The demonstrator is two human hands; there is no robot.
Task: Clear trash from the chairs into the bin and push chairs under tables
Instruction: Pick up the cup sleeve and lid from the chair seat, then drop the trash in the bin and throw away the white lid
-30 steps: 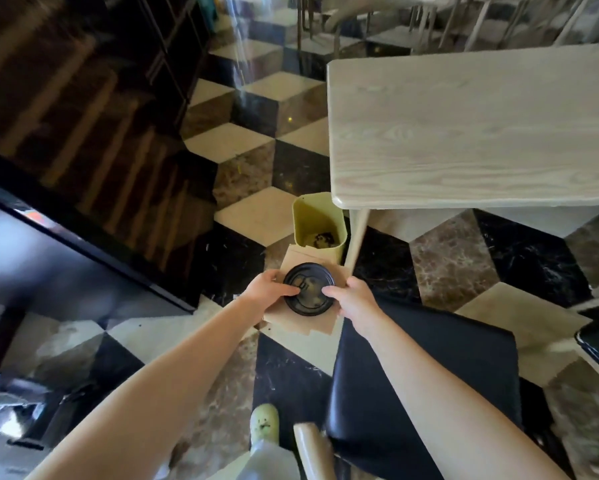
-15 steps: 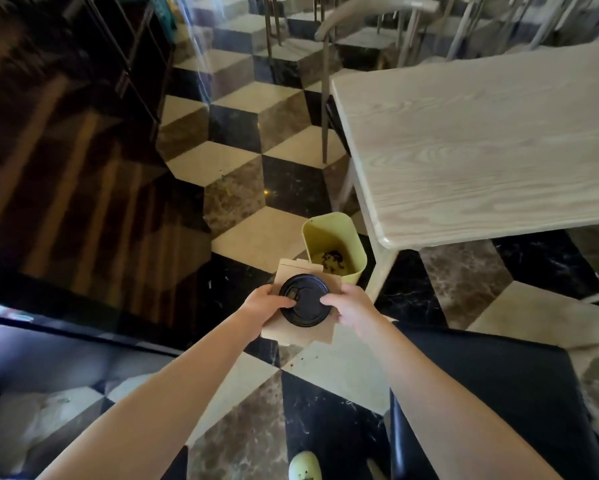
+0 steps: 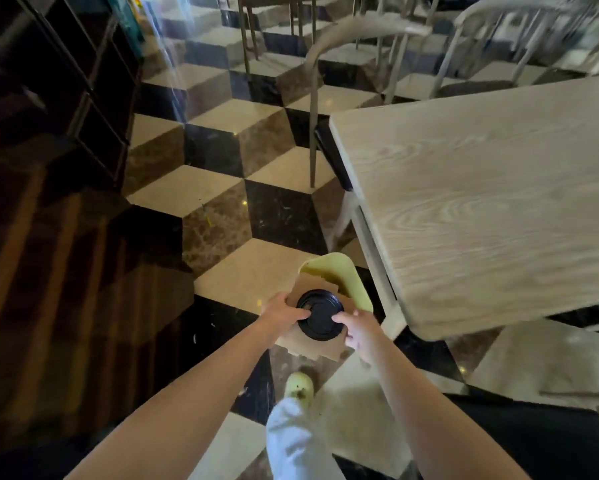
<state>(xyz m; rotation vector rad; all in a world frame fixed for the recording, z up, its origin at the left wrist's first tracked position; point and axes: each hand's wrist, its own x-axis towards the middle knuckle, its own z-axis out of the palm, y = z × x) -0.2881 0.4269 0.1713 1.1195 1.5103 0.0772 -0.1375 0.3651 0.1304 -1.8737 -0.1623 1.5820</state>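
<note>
While thumbs pin a black lid on top, the left hand and right hand grip a cardboard sheet by its edges. It overlaps the near rim of a yellow bin.

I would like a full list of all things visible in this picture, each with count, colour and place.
bin: one, yellow-green, on the floor by the table leg.
lid: one, black, on the cardboard.
cardboard: one piece, brown, held over the bin's near rim.
table: one, pale wood, right.
black-seat chair: one, bottom right.
pale chair: one at the table's far end; more behind, blurred.
floor: cream, brown and black tiles.
cabinet: one, dark, left.
left hand: grips the cardboard, thumb on lid.
right hand: grips the cardboard, finger on lid.
leg: white trouser, bottom centre.
shoe: yellow-green.
</note>
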